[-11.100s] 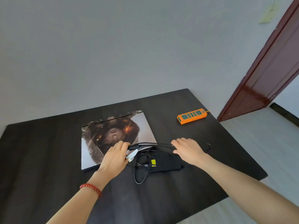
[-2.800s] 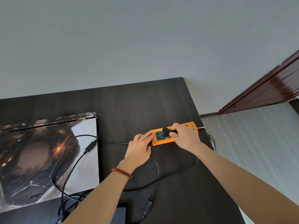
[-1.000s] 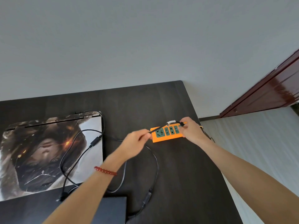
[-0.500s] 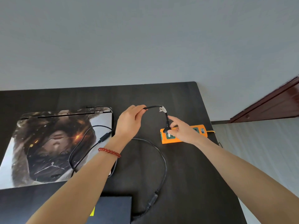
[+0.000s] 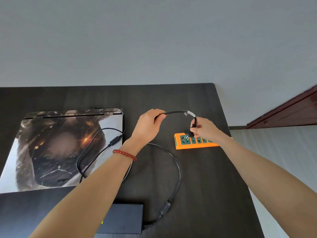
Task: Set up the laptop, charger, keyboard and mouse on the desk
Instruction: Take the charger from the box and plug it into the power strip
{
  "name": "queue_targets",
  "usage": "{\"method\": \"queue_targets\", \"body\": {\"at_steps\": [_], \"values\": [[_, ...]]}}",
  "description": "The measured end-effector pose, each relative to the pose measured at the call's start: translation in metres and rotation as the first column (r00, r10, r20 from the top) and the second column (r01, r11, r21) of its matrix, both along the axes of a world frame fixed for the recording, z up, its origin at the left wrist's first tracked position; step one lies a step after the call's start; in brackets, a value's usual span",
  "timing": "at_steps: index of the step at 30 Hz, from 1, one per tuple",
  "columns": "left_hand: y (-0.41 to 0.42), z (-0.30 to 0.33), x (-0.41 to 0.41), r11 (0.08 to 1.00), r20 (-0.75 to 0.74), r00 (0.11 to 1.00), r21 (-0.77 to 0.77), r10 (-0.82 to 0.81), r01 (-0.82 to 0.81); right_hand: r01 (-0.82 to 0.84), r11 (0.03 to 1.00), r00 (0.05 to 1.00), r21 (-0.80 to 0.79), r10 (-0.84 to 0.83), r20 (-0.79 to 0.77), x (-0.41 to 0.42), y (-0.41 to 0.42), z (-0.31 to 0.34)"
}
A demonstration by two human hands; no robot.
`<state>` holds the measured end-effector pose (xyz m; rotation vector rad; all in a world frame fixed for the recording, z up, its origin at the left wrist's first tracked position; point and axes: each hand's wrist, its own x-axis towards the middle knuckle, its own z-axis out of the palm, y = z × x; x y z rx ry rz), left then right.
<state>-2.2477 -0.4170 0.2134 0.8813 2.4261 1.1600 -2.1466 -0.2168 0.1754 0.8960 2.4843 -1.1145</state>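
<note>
Black plug (image 5: pixel 190 134) at orange power strip (image 5: pixel 193 143) | right hand (image 5: pixel 205 128) fingers pinch plug | left hand (image 5: pixel 149 126) grips cable (image 5: pixel 176 112)

Soft, even daylight is filling the shot, pretty bright, no harsh shadows. The dark table (image 5: pixel 197 177) is soaking up light with barely any glare. Wide-angle lens is bending the edges; everything's staying fairly sharp.
</note>
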Motion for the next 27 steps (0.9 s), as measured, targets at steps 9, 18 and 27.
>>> {"method": "queue_targets", "body": {"at_steps": [9, 18, 27], "values": [[0.006, -0.003, 0.003, 1.000, 0.038, 0.999, -0.010, -0.002, 0.003, -0.003, 0.999, 0.997, 0.051, -0.001, 0.075, 0.000, -0.002, 0.002], [0.007, -0.004, 0.008, 1.000, 0.055, 0.998, -0.024, 0.005, -0.003, 0.016, 0.999, 0.998, 0.044, -0.018, 0.065, 0.011, -0.001, -0.002], [0.011, -0.006, 0.014, 0.999, 0.058, 0.998, -0.028, -0.026, 0.028, 0.138, 0.990, 0.990, 0.003, -0.138, 0.011, 0.021, -0.003, -0.009]]}}
